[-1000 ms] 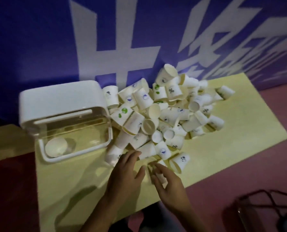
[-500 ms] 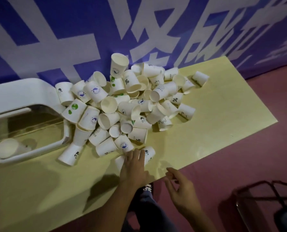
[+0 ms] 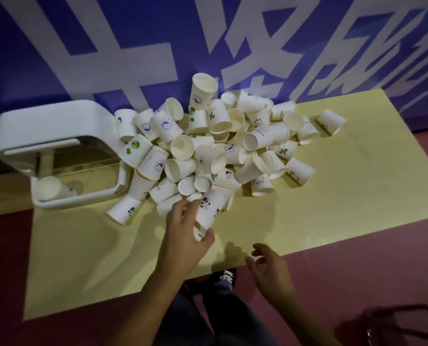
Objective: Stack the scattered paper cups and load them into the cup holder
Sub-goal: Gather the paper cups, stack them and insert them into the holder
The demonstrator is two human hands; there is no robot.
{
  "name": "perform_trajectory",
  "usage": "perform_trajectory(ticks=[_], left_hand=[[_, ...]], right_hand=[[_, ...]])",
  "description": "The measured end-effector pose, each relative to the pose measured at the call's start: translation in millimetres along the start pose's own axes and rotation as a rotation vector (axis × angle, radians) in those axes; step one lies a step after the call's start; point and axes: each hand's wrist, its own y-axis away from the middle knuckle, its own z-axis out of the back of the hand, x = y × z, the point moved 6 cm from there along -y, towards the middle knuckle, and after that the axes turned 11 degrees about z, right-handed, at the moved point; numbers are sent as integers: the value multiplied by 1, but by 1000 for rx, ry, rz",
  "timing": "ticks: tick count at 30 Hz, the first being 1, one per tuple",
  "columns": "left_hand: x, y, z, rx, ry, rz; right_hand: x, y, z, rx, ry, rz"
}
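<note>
Gripping tapered paper cup [image 3: 209, 209], left hand [image 3: 183, 236] curled, right hand [image 3: 270, 268] loosely spread, rounded white cup holder [image 3: 45, 121]

Bare yellow tabletop [image 3: 332, 208] lies open right of and in front of the heap of white paper cups [image 3: 220, 151], which crowds against the white plastic cup holder [image 3: 58, 136].

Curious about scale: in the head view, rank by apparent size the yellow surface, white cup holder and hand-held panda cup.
1. yellow surface
2. white cup holder
3. panda cup, in the left hand, smallest though nearest
</note>
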Motion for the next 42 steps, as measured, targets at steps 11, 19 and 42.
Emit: perform_trajectory(ticks=[11, 19, 42], left_hand=[[117, 50, 78, -139, 112, 444], [168, 32, 118, -125, 158, 391], [334, -118, 275, -273, 301, 327]], right_hand=[[58, -27, -147, 157, -228, -217], [79, -34, -162, -6, -172, -286], [324, -36, -243, -65, -343, 204]])
